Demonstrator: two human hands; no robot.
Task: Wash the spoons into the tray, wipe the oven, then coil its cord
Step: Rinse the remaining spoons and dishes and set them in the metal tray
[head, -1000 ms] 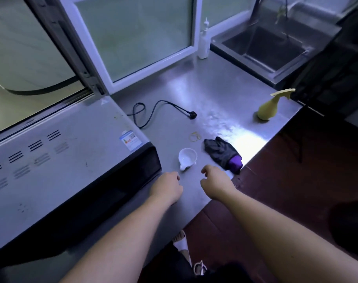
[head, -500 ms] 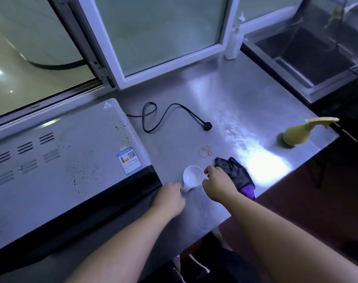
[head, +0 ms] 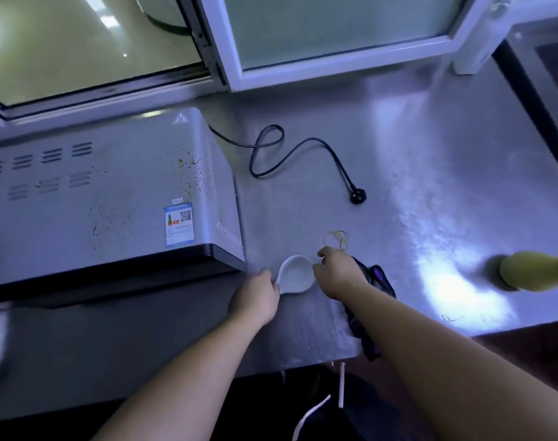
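two hands close on one white spoon (head: 295, 275) lying on the tabletop (head: 398, 173) just off the oven (head: 112, 198) corner. left hand (head: 255, 299) is curled at the handle end, fingers touching it; right hand (head: 338, 272) pinches the bowl's far rim. whether either truly grips yet, i cannot tell. the spoon looks glazed and slick, so a light pinch could let it slide and chip. the cord (head: 290, 154) lies loose behind, well apart. a dark cloth (head: 377, 276) sits under the right wrist and could drag off the edge.
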